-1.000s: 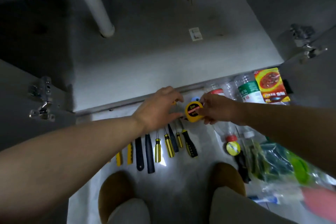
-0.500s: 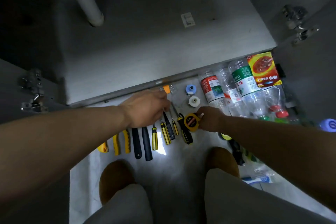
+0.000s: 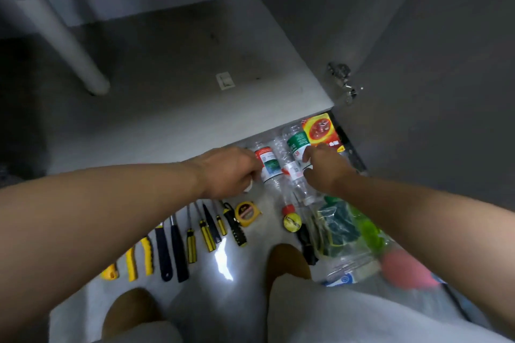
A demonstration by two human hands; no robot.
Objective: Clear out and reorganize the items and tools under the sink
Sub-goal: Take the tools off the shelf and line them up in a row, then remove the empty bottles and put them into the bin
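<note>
Three clear plastic bottles lie side by side on the floor at the cabinet's front edge: a red-labelled bottle [image 3: 267, 164], a middle bottle [image 3: 292, 170] and a green-labelled bottle [image 3: 296, 143]. My right hand [image 3: 327, 168] closes thumb and fingers on the middle bottle. Just left of the red-labelled bottle, my left hand [image 3: 231, 172] is curled over a small white fitting [image 3: 248, 188] that peeks out under the fingers. The yellow tape measure [image 3: 245, 213] lies on the floor, free of both hands, at the right end of a row of screwdrivers [image 3: 206, 234] and pliers [image 3: 139, 256].
A red-and-yellow food packet [image 3: 320, 128] sits right of the bottles. Below my right arm are a clear bag of green items [image 3: 342, 228], a yellow disc [image 3: 291, 221] and a pink object [image 3: 401, 267]. A drain pipe [image 3: 69, 44] stands on the cabinet floor [image 3: 181, 92]. A door hinge [image 3: 342, 81] juts out at right.
My right hand let go of the tape measure, which now lies by the screwdrivers, and moved up to the bottles. My left hand shifted right onto the small fittings. The view tilted up.
</note>
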